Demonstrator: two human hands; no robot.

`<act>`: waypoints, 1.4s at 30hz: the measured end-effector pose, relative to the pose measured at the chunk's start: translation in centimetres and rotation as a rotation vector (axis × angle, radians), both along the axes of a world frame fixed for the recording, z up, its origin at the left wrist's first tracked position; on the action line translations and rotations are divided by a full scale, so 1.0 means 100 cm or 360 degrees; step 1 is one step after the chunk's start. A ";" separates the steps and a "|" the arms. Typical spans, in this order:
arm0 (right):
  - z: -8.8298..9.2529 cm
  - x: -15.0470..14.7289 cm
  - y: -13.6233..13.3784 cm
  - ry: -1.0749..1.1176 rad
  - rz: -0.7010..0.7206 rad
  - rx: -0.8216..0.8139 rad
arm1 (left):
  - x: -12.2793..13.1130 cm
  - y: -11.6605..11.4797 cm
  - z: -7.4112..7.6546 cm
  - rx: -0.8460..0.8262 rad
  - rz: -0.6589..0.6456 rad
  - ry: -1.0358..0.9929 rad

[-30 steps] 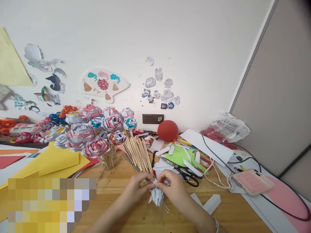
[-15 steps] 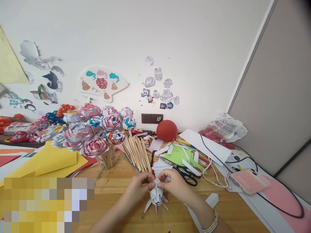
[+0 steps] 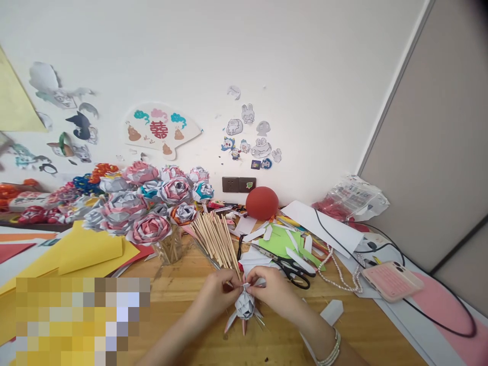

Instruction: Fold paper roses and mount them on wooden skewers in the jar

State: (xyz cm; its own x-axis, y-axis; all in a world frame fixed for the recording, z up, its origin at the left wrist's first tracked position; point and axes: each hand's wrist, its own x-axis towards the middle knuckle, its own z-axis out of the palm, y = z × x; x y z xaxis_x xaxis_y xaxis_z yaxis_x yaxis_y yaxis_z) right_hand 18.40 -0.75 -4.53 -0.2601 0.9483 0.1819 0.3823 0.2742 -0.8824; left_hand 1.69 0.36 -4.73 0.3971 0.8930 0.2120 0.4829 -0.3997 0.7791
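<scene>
Both my hands meet low in the middle of the view over the wooden table (image 3: pixel 179 295). My left hand (image 3: pixel 215 297) and my right hand (image 3: pixel 272 292) pinch the top of a small folded paper flower (image 3: pixel 244 307), grey-white with pink pointed tips sticking out below. Fingers of both hands are curled and closed on it. A bracelet sits on my right wrist (image 3: pixel 331 351). Just behind the hands fans out a bundle of wooden sticks (image 3: pixel 215 239).
A bouquet of paper roses (image 3: pixel 152 203) stands left of the sticks. Yellow paper sheets (image 3: pixel 87 251) lie at left. Black scissors (image 3: pixel 292 267), green paper scraps (image 3: pixel 282 241), a red ball (image 3: pixel 262 202), a bead string (image 3: pixel 341 274), a pink phone (image 3: pixel 389 280) and cables lie to the right.
The paper flower has been turned in my hands so its pink tips now point down and outward. Both hands stayed in about the same place.
</scene>
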 end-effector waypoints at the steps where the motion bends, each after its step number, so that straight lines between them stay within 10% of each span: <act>1: -0.001 0.000 0.000 0.0022 0.0019 -0.0030 | 0.000 0.000 0.000 0.0040 0.0000 0.0006; 12: -0.008 -0.002 -0.002 -0.0150 -0.0031 0.0186 | -0.010 0.011 -0.007 -0.1009 -0.0387 -0.0566; 25: 0.012 0.014 -0.001 -0.0304 0.0651 0.0783 | -0.016 0.016 -0.011 -0.0873 -0.0472 -0.0674; 31: 0.013 0.012 -0.011 -0.0338 0.0412 0.0550 | -0.016 0.016 -0.014 -0.0775 -0.0476 -0.0641; 42: 0.024 0.012 -0.010 -0.0101 0.0290 0.0896 | -0.023 0.018 -0.002 -0.0706 -0.0393 -0.0731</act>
State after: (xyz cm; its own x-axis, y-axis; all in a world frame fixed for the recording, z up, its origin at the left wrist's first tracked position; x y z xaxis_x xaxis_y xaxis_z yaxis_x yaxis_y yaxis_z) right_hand 19.59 -1.76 -2.14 -0.4364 0.6496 0.6225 0.3326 0.7593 -0.5592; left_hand -0.62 2.21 -4.97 0.5573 0.8292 0.0425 0.0001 -0.0513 0.9987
